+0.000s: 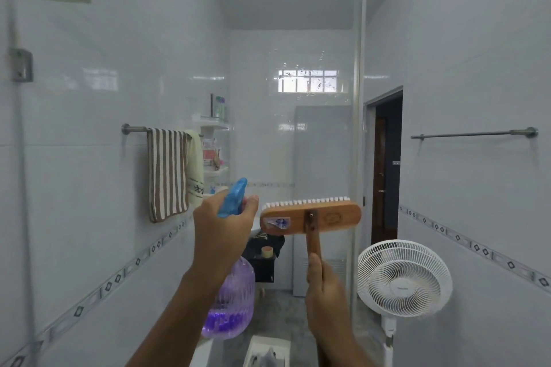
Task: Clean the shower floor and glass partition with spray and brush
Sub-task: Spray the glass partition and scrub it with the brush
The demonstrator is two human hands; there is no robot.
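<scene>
The glass partition [313, 143] fills my view, spotted with droplets near the window. Low on the right stands a white fan [404, 277], and a striped towel [168, 173] hangs on the left wall rail. My right hand [325, 298] clenches the handle of the wooden brush [310, 217], raised with its bristles up before the glass. My left hand [222, 229] grips the neck of the purple spray bottle [231, 307], just beside the brush.

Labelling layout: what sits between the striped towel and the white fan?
In the head view: the left hand gripping the spray bottle, then the brush held by the right hand.
</scene>
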